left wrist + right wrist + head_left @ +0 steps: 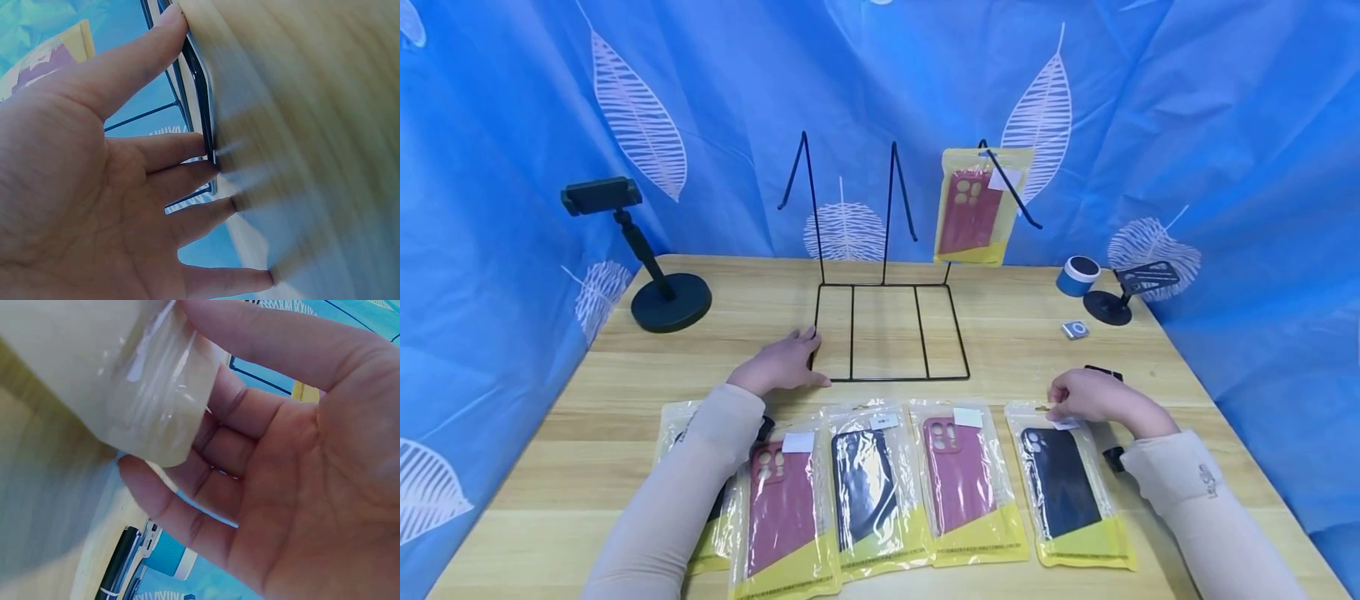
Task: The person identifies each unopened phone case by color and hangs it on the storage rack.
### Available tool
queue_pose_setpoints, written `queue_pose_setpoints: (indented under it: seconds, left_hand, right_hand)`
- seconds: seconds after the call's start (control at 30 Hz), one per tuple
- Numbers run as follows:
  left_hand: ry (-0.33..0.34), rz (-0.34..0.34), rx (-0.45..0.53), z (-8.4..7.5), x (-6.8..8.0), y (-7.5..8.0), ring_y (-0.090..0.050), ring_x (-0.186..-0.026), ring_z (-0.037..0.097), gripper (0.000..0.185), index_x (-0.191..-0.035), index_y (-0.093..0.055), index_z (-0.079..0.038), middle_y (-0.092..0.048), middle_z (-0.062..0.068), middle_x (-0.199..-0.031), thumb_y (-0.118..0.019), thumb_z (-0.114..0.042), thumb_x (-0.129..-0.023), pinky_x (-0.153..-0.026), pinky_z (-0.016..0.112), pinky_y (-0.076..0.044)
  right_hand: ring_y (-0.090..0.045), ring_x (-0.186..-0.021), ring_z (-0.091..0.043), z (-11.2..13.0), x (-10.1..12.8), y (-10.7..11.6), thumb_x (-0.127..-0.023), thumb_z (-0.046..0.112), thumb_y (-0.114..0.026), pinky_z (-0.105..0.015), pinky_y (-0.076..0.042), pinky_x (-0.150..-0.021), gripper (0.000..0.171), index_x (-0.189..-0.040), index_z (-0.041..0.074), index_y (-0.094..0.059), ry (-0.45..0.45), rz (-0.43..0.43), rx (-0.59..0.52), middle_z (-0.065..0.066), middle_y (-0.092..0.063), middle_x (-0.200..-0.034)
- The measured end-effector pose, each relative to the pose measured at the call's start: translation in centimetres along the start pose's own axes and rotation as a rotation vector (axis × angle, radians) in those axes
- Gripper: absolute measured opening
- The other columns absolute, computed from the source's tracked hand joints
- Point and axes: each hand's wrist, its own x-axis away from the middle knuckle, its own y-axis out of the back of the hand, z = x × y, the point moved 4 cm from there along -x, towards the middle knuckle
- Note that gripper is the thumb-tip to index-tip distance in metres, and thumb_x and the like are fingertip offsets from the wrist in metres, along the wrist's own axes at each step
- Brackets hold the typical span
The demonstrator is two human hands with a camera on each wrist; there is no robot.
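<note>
On the bench (1015,333), seen from the head camera, a black wire rack (889,332) stands at the middle with a red phone case in a yellow-edged bag (973,208) hung on its right-most upright. The left hand (784,364) lies flat and spread at the rack's near left corner, fingertips touching the base wire. In front of the rack lies a row of bagged cases; the right hand (1093,397) pinches the top edge of the right-most one, a black case bag (1066,492), which lies flat on the bench to the rack's near right. To the left of it lie a red case bag (961,479), another black one (865,492) and a second red one (782,508), with one more bag mostly hidden under the left forearm. Far left of the rack stands a black phone stand (658,287); far right sit a blue tape roll (1078,276) and a small black holder (1123,292). From the left wrist, the left hand (106,187) shows straight fingers pressed against the bench beside the rack's base wire (199,81), gripping nothing. From the right wrist, the right hand (281,456) has thumb and curled fingers closed on a clear flap of bag (156,406). The hold looks shallow, so I judge the slick film could slide out if lifted quickly, and the bag's lower edge could drag the neighbouring red bag out of line; the rack might also skid or tip if the flat left hand eases off while something is hooked on.
</note>
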Motion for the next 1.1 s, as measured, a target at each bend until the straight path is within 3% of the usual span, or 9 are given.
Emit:
queue_pose_setpoints:
  seconds: [0.2,0.43,0.67,0.87,0.97,1.1]
  left_hand:
    - [0.004,0.002,-0.001,0.1,0.1,-0.1,-0.008,-0.152,0.042,0.095,-0.158,-0.018,-0.004,-0.006,0.016,-0.166,-0.066,-0.051,-0.091,-0.117,0.067,-0.018]
    - [0.001,-0.004,0.008,0.0,0.2,0.0,-0.008,-0.152,0.042,0.095,-0.158,-0.019,-0.004,-0.007,0.016,-0.167,-0.067,-0.051,-0.091,-0.117,0.069,-0.018]
    - [-0.004,-0.003,0.002,-0.1,0.2,0.0,-0.009,-0.152,0.043,0.094,-0.157,-0.020,-0.003,-0.007,0.017,-0.166,-0.067,-0.050,-0.091,-0.116,0.070,-0.018]
    - [0.001,-0.002,-0.006,0.1,0.0,0.0,-0.009,-0.152,0.043,0.095,-0.158,-0.020,-0.004,-0.008,0.016,-0.167,-0.067,-0.051,-0.090,-0.115,0.070,-0.019]
    - [0.002,-0.001,-0.005,0.1,-0.1,0.0,-0.009,-0.152,0.043,0.095,-0.158,-0.020,-0.004,-0.008,0.016,-0.167,-0.067,-0.052,-0.090,-0.116,0.070,-0.019]
    - [0.000,0.002,-0.003,0.0,-0.2,0.0,-0.008,-0.152,0.042,0.095,-0.158,-0.020,-0.004,-0.007,0.016,-0.167,-0.067,-0.052,-0.090,-0.116,0.070,-0.019]
  right_hand:
    - [-0.049,-0.068,-0.015,-0.2,0.0,0.1,-0.090,0.030,-0.071,-0.028,-0.038,-0.059,0.018,-0.085,0.015,-0.063,0.060,-0.030,-0.104,0.002,-0.056,-0.075]
    - [-0.049,-0.066,-0.014,-0.7,1.2,1.9,-0.093,0.031,-0.068,-0.027,-0.039,-0.058,0.021,-0.091,0.011,-0.060,0.159,-0.116,-0.256,0.003,-0.059,-0.074]
    - [-0.060,-0.084,-0.011,-1.0,2.8,3.8,-0.098,0.030,-0.064,-0.026,-0.050,-0.071,0.021,-0.102,0.010,-0.061,0.219,-0.239,-0.312,-0.004,-0.068,-0.097]
    - [-0.060,-0.096,0.006,-0.3,4.4,5.1,-0.100,0.012,-0.059,-0.025,-0.058,-0.074,0.012,-0.110,0.005,-0.061,0.329,-0.311,-0.362,-0.015,-0.065,-0.117]
    - [-0.061,-0.091,0.009,0.1,5.1,5.7,-0.099,0.009,-0.059,-0.023,-0.057,-0.071,0.012,-0.109,0.006,-0.064,0.366,-0.364,-0.393,-0.009,-0.069,-0.111]
    - [-0.059,-0.071,-0.005,0.9,6.0,6.5,-0.099,0.011,-0.060,-0.026,-0.049,-0.058,0.012,-0.107,0.008,-0.069,0.391,-0.419,-0.410,0.007,-0.069,-0.092]
